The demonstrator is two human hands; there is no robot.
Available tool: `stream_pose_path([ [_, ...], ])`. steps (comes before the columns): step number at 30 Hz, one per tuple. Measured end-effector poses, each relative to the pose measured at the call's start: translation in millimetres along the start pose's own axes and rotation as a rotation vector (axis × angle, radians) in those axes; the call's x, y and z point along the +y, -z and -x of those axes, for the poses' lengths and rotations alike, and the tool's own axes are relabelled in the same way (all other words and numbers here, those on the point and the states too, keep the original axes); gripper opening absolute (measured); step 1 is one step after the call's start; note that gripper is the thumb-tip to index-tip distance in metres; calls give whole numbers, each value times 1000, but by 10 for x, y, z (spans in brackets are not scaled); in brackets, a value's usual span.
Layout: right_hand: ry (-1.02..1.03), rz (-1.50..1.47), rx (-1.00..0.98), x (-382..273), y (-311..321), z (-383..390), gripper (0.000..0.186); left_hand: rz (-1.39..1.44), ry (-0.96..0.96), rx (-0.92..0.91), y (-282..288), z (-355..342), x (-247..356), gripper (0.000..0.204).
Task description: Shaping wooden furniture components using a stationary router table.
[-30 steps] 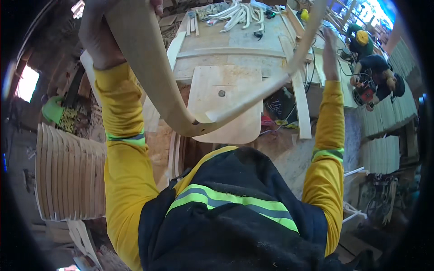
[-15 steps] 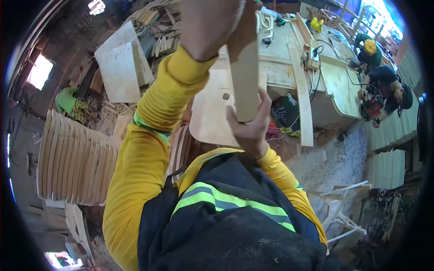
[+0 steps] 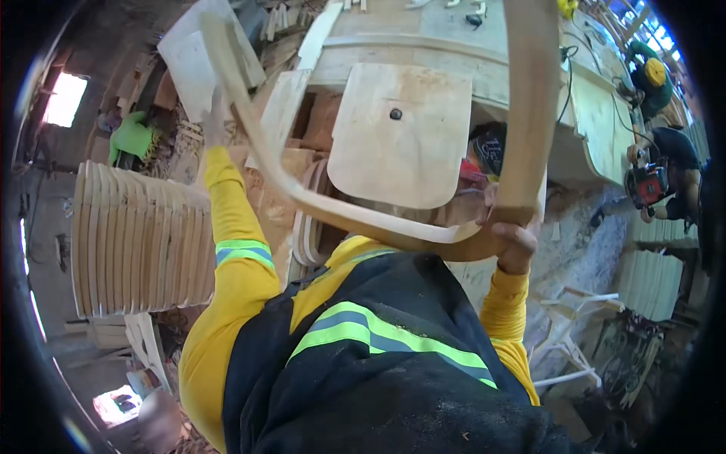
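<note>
Both hands hold up a big bent wood piece (image 3: 355, 216). The left hand (image 3: 215, 121) grips its end at 11 o'clock. The right hand (image 3: 514, 238) grips its corner at 3 o'clock.

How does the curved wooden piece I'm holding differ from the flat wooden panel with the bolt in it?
The curved wooden piece is a long narrow strip bent into a U; the flat panel is broad, roughly square with rounded corners. The strip is held up by the left hand and right hand; the panel is unheld. Both are pale wood.
</note>
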State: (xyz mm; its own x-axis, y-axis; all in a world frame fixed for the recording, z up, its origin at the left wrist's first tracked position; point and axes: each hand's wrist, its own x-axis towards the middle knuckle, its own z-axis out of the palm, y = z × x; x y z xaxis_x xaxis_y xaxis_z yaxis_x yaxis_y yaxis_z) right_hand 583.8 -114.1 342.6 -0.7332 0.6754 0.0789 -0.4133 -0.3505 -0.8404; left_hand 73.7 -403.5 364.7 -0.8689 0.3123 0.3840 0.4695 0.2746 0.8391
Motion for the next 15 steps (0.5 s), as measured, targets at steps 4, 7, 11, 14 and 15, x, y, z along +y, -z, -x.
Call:
stream_pose_path([
  [4,-222,47,-76,404,62,-312,66,725,731,-114,242,602,-2104,74],
  [7,-345,103,-48,904,106,-405,63,670,928,-216,53,920,-2569,74],
  [11,-393,163,35,1473,80,-344,60,-199,806,-105,265,1281,-2997,99],
  [14,-575,351,254,1770,66,-302,44,-417,711,-186,233,1550,-3226,113],
  [15,-589,346,229,1891,118,-356,44,-406,756,-172,348,1661,-3311,113],
])
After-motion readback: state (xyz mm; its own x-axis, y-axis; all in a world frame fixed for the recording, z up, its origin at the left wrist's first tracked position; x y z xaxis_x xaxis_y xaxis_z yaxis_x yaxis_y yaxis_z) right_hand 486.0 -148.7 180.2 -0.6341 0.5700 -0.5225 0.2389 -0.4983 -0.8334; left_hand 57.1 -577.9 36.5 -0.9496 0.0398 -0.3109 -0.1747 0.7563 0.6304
